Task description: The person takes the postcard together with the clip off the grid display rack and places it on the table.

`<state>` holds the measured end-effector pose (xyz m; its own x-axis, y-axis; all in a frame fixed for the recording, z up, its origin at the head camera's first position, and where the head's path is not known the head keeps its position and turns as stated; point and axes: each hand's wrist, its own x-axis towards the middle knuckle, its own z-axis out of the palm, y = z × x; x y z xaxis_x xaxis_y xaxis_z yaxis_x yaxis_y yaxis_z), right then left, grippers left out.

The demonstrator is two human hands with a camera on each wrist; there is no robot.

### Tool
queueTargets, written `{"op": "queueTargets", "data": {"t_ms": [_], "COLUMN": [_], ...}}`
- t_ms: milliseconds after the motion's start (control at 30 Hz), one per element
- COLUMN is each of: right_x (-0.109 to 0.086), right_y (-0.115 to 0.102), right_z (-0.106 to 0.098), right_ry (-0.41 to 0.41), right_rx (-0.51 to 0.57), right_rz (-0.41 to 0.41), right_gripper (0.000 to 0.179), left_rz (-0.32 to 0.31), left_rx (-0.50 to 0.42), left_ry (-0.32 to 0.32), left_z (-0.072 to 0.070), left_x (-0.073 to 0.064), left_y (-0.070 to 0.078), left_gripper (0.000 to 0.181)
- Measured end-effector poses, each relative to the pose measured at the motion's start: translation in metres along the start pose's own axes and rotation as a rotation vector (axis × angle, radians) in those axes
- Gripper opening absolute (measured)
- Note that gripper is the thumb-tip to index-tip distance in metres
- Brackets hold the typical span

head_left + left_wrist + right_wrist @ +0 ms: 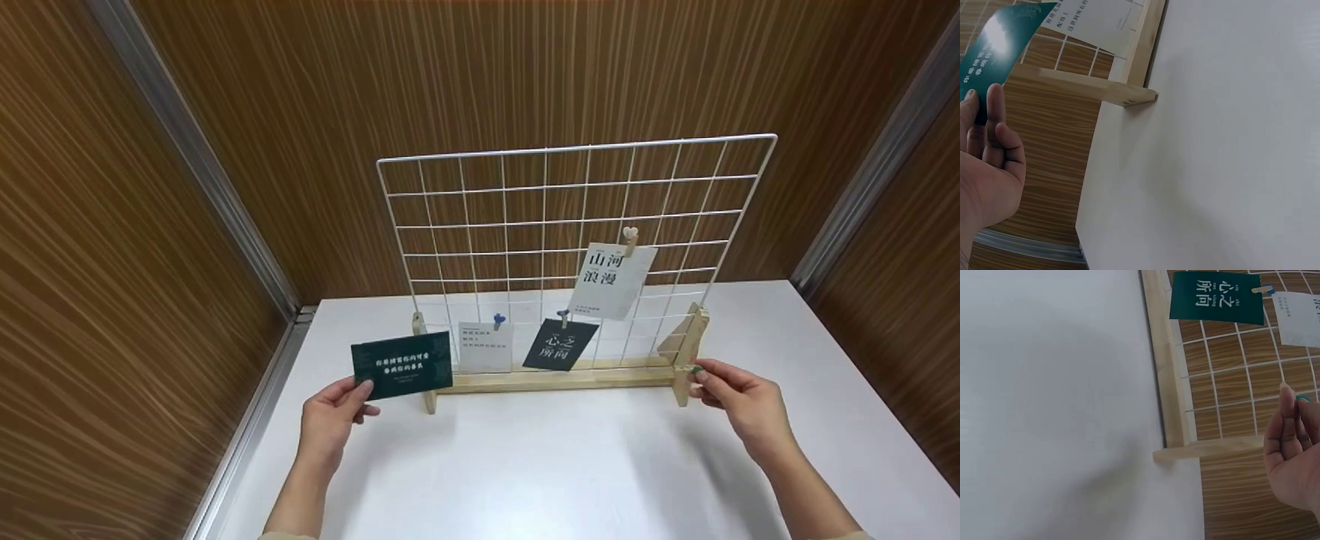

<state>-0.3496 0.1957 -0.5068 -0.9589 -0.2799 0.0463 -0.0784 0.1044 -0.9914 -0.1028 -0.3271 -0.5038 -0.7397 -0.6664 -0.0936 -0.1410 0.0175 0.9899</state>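
My left hand [330, 416] pinches a dark green card [403, 365] with white lettering by its lower left corner, thumb on the printed face. The card is raised in front of the left end of a white wire grid [525, 217]. Between the thumb and fingers of my right hand [742, 401] is a small wooden clothespin with a green ornament [698, 370], mostly hidden by the fingers. That hand is near the right foot of the grid's wooden stand [555, 382]. In the right wrist view, the clothespin's green ornament [1302, 398] shows above the thumb.
Clothespins hold three cards on the grid: a white card [486, 356] low on the left, a dark card [561, 352] low in the middle, and a larger white card [611, 289] higher right. The stand sits on a white table [525, 465] between wood-grain panels [480, 75].
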Motion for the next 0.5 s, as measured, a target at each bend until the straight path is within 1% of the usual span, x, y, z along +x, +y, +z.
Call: {"op": "queueTargets", "data": {"t_ms": [100,233,333,500], "right_x": [-0.003,-0.005,-0.006,-0.007], "right_y": [0.008,0.019,0.027,0.041], "right_z": [-0.006,-0.015,-0.021,-0.028], "right_ry": [0.008,0.026,0.035,0.038], "right_rx": [-0.049,-0.072,-0.068,-0.067], "right_rz": [0.040,0.092,0.120,0.144], "right_gripper": [0.044,0.043,0.042,0.043], "left_rz": [-0.024,-0.049,-0.069,-0.118], "left_rx": [0.001,0.004,0.006,0.011], "left_ry": [0.011,0.028,0.038,0.052], "left_z": [-0.006,-0.011,-0.015,-0.022], "left_x": [-0.002,-0.002,-0.002,-0.001], "left_y": [-0.007,-0.012,-0.016,-0.026], "left_gripper": [0.030,0.029,0.028,0.027]}}
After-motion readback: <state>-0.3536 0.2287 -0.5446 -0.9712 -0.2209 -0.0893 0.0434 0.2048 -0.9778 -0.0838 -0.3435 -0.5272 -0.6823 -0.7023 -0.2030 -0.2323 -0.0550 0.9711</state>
